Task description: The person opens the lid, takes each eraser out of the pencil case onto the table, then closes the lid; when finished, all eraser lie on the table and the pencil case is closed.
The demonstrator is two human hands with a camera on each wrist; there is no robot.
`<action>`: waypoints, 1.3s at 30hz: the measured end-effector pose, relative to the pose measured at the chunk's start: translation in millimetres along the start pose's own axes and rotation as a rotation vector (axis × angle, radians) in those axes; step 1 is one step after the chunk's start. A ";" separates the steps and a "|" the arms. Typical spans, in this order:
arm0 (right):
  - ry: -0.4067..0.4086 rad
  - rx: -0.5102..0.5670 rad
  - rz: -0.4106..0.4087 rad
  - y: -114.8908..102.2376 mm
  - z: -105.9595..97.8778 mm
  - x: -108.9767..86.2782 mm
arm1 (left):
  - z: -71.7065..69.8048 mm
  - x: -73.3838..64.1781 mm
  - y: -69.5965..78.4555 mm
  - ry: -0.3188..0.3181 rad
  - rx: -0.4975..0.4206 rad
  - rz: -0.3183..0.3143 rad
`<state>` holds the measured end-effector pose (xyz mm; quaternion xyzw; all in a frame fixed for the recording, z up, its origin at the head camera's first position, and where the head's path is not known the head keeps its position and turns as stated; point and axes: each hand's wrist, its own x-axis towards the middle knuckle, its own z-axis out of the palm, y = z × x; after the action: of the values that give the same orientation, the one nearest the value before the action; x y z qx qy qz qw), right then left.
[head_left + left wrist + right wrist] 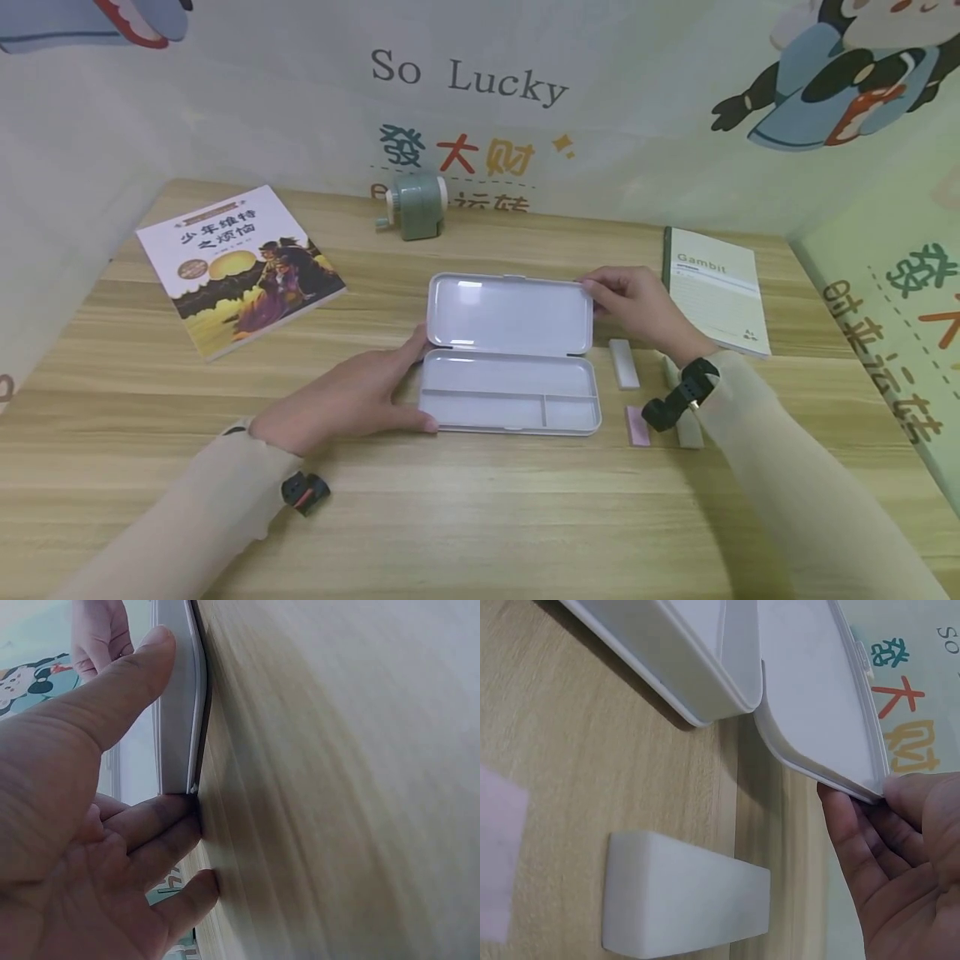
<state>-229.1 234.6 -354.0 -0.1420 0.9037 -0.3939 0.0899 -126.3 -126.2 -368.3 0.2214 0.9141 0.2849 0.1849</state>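
An open white pencil case lies on the wooden table, its lid tipped back on the far side. Thin dividers split the bare base into compartments. My left hand holds the case at its left end, thumb on the near side and fingers round toward the back. With thumb and fingers, my right hand pinches the lid's far right corner. Just right of the case is a white eraser-like block, with a small pink flat piece nearer me.
A pale grey-green bar lies partly under my right wrist. The Gambit notebook is at the right, an illustrated book at the left. At the back stands a green crank pencil sharpener before the printed cloth wall.
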 end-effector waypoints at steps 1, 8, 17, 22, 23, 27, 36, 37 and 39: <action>0.006 -0.002 -0.002 -0.7 -0.1 -0.6 | 0.0 -0.4 0.2 0.002 0.003 0.002; 0.060 -0.025 -0.069 -8.4 -0.2 -8.8 | -0.2 -1.6 0.7 0.006 0.013 0.014; 0.065 -0.057 -0.121 -22.7 -4.3 -26.5 | 0.7 -1.8 -1.5 0.022 0.020 0.035; 0.008 -0.119 -0.133 -33.1 -8.8 -43.6 | 0.2 -2.8 0.7 0.007 0.006 0.019; -0.009 -0.136 -0.138 -35.3 -9.8 -47.1 | 0.1 -2.9 1.0 0.005 0.003 0.016; -0.106 -0.190 -0.174 -42.5 -12.7 -58.5 | -0.1 -2.4 1.4 0.005 0.005 0.025; -0.349 -0.238 -0.207 -43.3 -7.7 -68.1 | -1.2 -1.6 -2.0 -0.002 0.036 0.011; -0.365 -0.240 -0.201 -42.7 -6.0 -69.3 | -1.5 -1.4 -2.1 -0.007 0.031 0.008; -0.388 -0.242 -0.192 -41.1 -2.2 -72.1 | -2.2 -1.2 -2.2 -0.016 0.015 0.009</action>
<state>-154.1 233.1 -318.5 -0.3098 0.8925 -0.2549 0.2062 -127.0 -129.4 -367.7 0.2290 0.9137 0.2773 0.1894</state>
